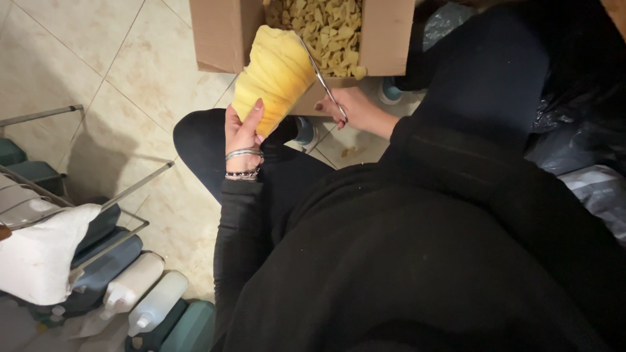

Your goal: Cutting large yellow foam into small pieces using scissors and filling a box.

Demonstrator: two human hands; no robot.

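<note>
Our left hand [242, 133] pinches the lower end of the yellow foam block [274, 75], whose long axis runs up toward the cardboard box [225, 32], while our right hand [358, 111] clasps the scissors [321, 78] along the block's right edge.

My left hand [242, 133] was raised, palm turned inward, fingers [254, 112] curled in a grip, bracelets at the wrist. My right hand [355, 111] reached forward, fingers closed. Both arms were bent in black sleeves.
</note>
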